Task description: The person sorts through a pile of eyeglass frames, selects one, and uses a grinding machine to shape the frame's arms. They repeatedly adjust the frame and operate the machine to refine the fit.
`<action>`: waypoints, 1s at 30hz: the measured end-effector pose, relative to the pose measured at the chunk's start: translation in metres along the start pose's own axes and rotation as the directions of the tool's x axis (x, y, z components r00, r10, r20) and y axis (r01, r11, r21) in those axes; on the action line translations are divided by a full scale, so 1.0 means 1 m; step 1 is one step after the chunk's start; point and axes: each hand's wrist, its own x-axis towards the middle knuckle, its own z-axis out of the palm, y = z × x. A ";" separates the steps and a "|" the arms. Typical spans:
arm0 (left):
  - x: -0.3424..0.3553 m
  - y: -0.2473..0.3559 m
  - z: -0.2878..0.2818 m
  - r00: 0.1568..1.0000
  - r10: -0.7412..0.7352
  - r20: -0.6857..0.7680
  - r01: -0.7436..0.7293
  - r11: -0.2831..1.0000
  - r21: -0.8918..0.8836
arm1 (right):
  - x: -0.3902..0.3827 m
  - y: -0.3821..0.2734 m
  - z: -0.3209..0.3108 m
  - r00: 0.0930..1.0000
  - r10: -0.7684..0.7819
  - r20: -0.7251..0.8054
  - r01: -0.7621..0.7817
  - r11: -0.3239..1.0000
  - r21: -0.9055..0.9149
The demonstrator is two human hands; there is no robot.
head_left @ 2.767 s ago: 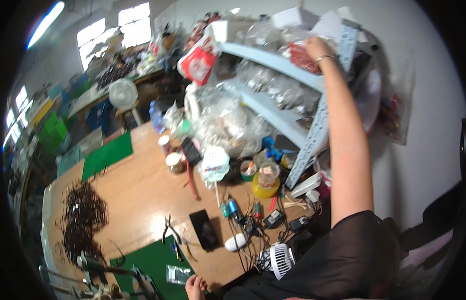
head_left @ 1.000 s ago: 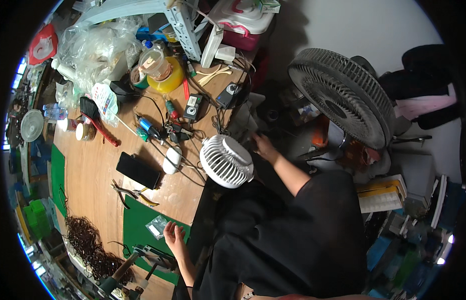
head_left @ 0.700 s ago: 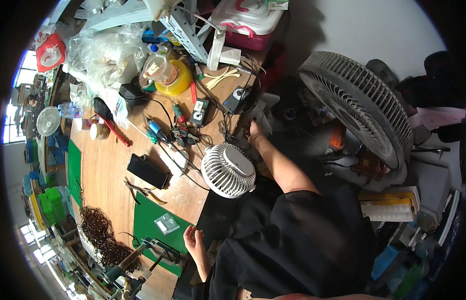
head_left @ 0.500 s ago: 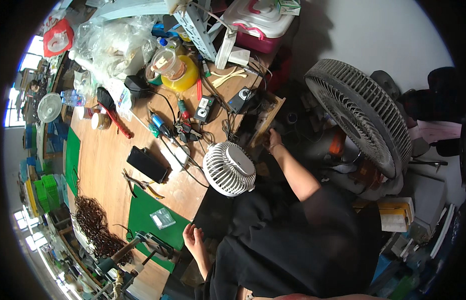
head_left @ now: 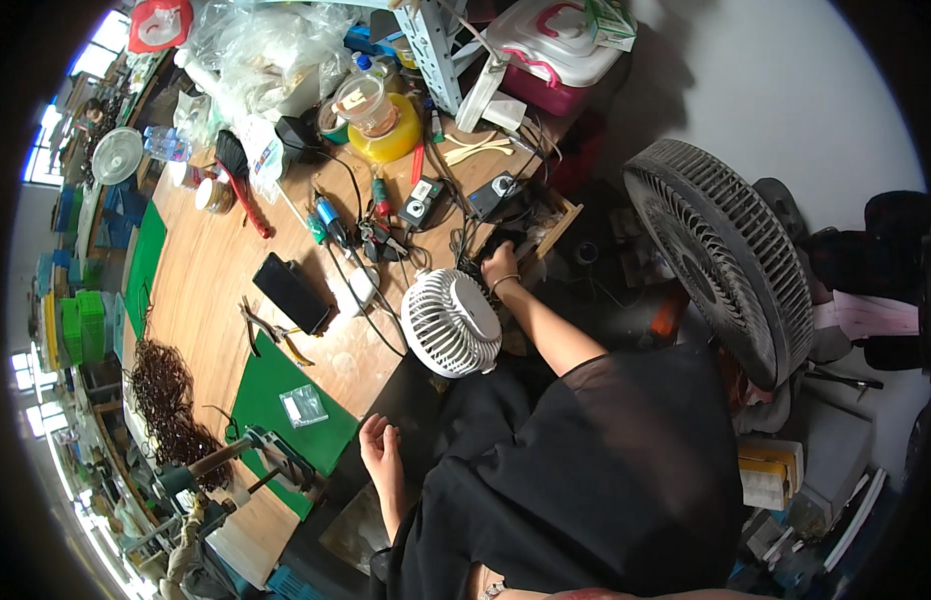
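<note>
Here, right hand's fingers [head_left: 500, 258] at wooden drawer [head_left: 561, 231].

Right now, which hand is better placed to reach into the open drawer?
The right, I'd judge: the right hand is at the open drawer, while the left hand is near the green mat, the white fan roughly between.

Wd tbl [head_left: 211, 255] w/ phone [head_left: 292, 293], grn mat [head_left: 254, 388]
</note>
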 end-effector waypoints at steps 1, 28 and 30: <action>-0.005 -0.003 -0.001 1.000 0.006 -0.002 -0.006 1.000 0.006 | -0.005 -0.013 -0.007 1.000 0.002 0.028 0.001 0.995 -0.097; -0.066 -0.086 -0.034 0.948 -0.117 -0.296 0.130 0.991 0.021 | 0.039 0.041 -0.092 0.726 0.175 0.665 -0.512 0.783 0.353; -0.063 -0.105 -0.039 0.939 -0.130 -0.317 0.126 0.991 -0.032 | 0.009 0.065 -0.108 0.694 0.092 0.714 -0.335 0.919 0.207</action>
